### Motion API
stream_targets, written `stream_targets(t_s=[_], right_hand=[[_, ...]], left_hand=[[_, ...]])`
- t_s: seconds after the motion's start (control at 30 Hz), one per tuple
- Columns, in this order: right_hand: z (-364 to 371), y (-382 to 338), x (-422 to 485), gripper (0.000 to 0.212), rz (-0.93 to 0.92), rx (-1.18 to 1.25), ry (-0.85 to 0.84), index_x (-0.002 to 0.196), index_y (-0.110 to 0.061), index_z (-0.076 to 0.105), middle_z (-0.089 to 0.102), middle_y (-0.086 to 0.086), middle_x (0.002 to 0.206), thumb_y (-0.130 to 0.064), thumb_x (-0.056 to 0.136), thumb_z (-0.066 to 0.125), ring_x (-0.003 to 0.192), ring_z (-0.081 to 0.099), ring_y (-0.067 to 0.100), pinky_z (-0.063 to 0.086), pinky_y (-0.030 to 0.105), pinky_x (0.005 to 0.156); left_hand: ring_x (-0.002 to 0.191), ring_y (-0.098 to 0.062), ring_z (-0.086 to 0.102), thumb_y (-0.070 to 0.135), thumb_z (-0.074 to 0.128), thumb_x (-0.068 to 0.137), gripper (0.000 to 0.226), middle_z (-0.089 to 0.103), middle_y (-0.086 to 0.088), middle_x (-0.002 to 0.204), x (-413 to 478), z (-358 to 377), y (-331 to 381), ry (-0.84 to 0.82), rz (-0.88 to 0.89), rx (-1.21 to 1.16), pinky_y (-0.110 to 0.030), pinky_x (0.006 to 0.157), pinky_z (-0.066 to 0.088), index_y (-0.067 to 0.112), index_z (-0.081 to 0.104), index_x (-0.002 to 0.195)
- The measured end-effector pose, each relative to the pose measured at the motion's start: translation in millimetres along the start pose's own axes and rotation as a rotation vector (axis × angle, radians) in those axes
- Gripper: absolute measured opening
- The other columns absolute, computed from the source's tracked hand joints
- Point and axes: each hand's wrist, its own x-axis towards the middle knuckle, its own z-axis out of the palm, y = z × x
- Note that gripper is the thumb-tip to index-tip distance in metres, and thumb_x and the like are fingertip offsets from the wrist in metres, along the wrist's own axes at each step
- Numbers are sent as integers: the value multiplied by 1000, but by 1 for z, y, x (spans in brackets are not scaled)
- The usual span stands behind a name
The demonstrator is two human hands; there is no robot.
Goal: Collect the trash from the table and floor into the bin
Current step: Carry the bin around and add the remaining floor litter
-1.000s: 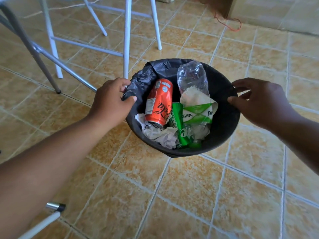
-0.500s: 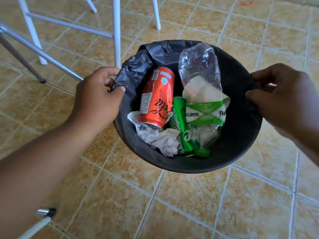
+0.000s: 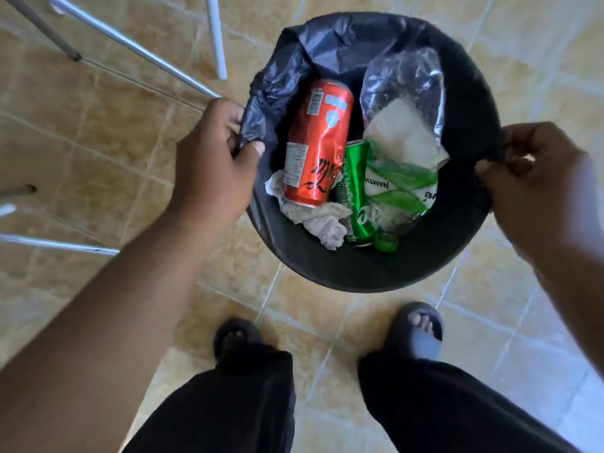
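A round black bin (image 3: 369, 273) lined with a dark plastic bag (image 3: 313, 50) is in front of me, seen from above. Inside lie a red soda can (image 3: 318, 148), a green can (image 3: 354, 194), a crushed clear plastic bottle (image 3: 403, 148) with a green label and green cap, and crumpled white paper (image 3: 323, 223). My left hand (image 3: 212, 161) grips the bin's left rim with the bag edge pinched under the thumb. My right hand (image 3: 536, 181) grips the right rim.
Beige tiled floor (image 3: 98, 158) all around. White and grey metal furniture legs (image 3: 215, 37) stand at the upper left, close to the bin. My two feet in dark sandals (image 3: 415, 331) and dark trousers are just below the bin.
The bin has come nearer and larger in view while both hands hold its rim. The view has tilted down, so my feet and legs now show.
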Motion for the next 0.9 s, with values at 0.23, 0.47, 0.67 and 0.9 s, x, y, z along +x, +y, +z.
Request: stream_targets(t_s=[0.23,0.47,0.67,0.9], right_hand=[[-155,-93,-81,26,121,-4,-18,102,-31,62,68,-5,83,-21,78,65,81,66,27,55,45,77],[-321,-194,-146,29,129,8,-36,103,-25,64,68,0,87,-6,80,66,82,63,25,48,33,73],[-437,-253,-179,35,11,62,-56,101,-26,63,69,2,93,1,79,68,83,65,23,45,30,70],[-513,-289,-180,36,-54,120,-8,89,-34,62,67,-11,84,1,79,64,83,65,22,49,34,72]], left_hand=[[65,-21,53,28,62,82,29,53,6,67,-77,-121,139,-120,-104,-78,-34,68,45,19,60,110],[72,-25,58,6,59,87,30,58,-1,73,-146,-241,284,-137,-108,-93,-33,66,45,20,59,113],[80,-23,62,14,58,85,27,65,-4,82,-188,-315,385,-84,-80,-138,-35,73,50,25,62,110],[85,-24,63,9,58,90,26,64,-3,88,-198,-355,454,-82,46,-113,-38,78,51,25,61,110]])
